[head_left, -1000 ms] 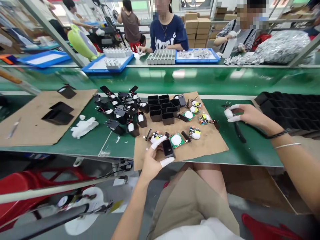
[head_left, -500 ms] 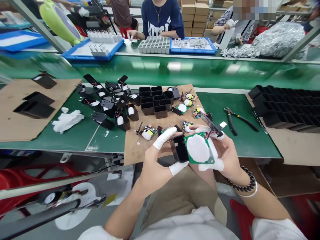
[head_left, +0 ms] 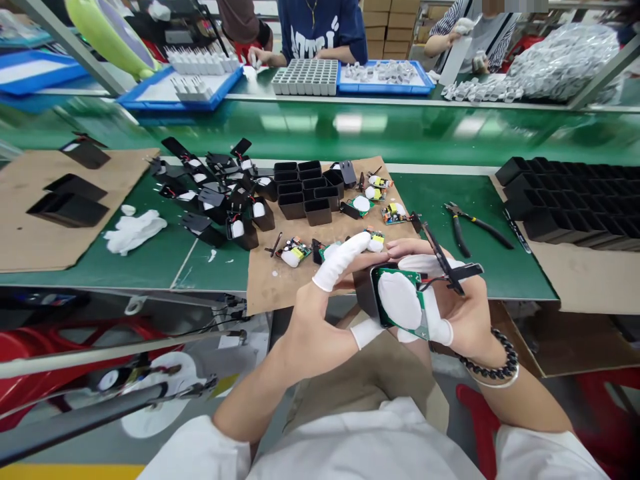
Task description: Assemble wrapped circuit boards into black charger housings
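My left hand [head_left: 320, 313], with white finger cots, grips a small black plastic housing [head_left: 364, 293] in front of my lap. My right hand [head_left: 450, 313] holds a green circuit board [head_left: 403, 301] carrying a white pad, pressed against the housing's open side. A black flat piece on red and black wires [head_left: 447, 263] hangs off the board over my right fingers. Both hands are closed on their parts, just below the front edge of the brown cardboard sheet [head_left: 280, 280].
On the cardboard lie more circuit boards [head_left: 393, 213] and empty black housings [head_left: 305, 193]; assembled black units [head_left: 220, 200] pile up to the left. Pliers [head_left: 467, 227] lie on the green bench, black trays [head_left: 575, 200] stand right, a white glove [head_left: 133, 230] left. People work across the conveyor [head_left: 325, 133].
My right hand left the pliers on the bench and took up a circuit board. Both hands came together near my lap, and the board now sits closer against the housing.
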Available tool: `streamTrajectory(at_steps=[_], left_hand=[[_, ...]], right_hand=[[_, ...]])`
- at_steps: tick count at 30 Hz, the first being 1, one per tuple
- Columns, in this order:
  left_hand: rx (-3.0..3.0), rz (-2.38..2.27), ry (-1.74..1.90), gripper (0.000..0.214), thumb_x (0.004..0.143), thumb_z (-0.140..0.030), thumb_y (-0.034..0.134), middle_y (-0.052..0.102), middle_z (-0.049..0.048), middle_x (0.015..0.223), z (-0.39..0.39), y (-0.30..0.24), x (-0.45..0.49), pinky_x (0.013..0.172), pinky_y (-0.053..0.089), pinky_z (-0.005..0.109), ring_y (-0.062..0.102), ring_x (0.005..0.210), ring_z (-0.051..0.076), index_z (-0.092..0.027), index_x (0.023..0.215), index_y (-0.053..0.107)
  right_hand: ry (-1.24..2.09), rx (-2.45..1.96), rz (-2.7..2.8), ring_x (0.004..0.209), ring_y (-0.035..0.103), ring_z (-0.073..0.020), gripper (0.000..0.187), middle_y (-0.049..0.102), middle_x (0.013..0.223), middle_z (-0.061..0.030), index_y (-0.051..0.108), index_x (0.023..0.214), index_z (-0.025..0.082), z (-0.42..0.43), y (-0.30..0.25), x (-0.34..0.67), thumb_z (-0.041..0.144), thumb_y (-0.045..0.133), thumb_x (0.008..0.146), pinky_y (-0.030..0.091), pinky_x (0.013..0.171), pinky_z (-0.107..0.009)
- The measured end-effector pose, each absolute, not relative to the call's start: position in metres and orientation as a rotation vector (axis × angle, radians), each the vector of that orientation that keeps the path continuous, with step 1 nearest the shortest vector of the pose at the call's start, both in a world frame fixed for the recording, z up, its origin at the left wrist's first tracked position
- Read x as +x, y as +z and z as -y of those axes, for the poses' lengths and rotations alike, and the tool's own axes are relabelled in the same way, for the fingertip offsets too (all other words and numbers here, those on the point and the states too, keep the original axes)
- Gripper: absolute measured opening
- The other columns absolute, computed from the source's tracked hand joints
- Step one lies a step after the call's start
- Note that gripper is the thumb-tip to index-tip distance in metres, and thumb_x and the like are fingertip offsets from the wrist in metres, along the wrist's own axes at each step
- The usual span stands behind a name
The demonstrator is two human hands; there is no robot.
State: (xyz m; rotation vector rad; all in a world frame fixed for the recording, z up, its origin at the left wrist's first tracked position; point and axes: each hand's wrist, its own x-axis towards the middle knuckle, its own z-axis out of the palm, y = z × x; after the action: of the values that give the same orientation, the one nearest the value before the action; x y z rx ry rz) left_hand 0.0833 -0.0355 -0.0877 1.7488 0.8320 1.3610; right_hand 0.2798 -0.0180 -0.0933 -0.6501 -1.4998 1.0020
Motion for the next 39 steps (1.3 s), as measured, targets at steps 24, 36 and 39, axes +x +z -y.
streamTrajectory(at_steps=[24,36,39], left_hand=[[1.755,-0.765,1.379,0.088,0.078,-0.015,0.087,0.072,0.0129,0.137,0.037,-0.096,0.085,0.097,0.067,0.039,0.073,0.123,0.030,-0.031,0.155,0.049],[1.787,-0.692,1.406,0.088,0.083,-0.016,0.084,0.075,0.0085,0.131,0.036,-0.098,0.081,0.095,0.068,0.038,0.074,0.121,0.027,-0.035,0.158,0.044],[1.767,-0.698,1.390,0.088,0.083,-0.020,0.085,0.076,0.0093,0.131,0.036,-0.100,0.080,0.097,0.067,0.041,0.075,0.120,0.028,-0.036,0.159,0.043]], right_hand=[[0.981,-0.751,1.499,0.114,0.071,-0.0340,0.048,0.074,0.120,-0.0132,0.078,0.105,0.024,0.033,-0.084,0.283,0.043,0.098,0.066,0.061,0.099,-0.049],[0.921,-0.736,1.569,0.114,0.072,-0.0345,0.041,0.076,0.116,-0.0122,0.075,0.095,0.025,0.035,-0.081,0.278,0.054,0.092,0.072,0.061,0.101,-0.053],[0.892,-0.781,1.596,0.112,0.073,-0.0341,0.043,0.076,0.116,-0.0123,0.075,0.101,0.026,0.036,-0.081,0.279,0.055,0.090,0.074,0.062,0.099,-0.051]])
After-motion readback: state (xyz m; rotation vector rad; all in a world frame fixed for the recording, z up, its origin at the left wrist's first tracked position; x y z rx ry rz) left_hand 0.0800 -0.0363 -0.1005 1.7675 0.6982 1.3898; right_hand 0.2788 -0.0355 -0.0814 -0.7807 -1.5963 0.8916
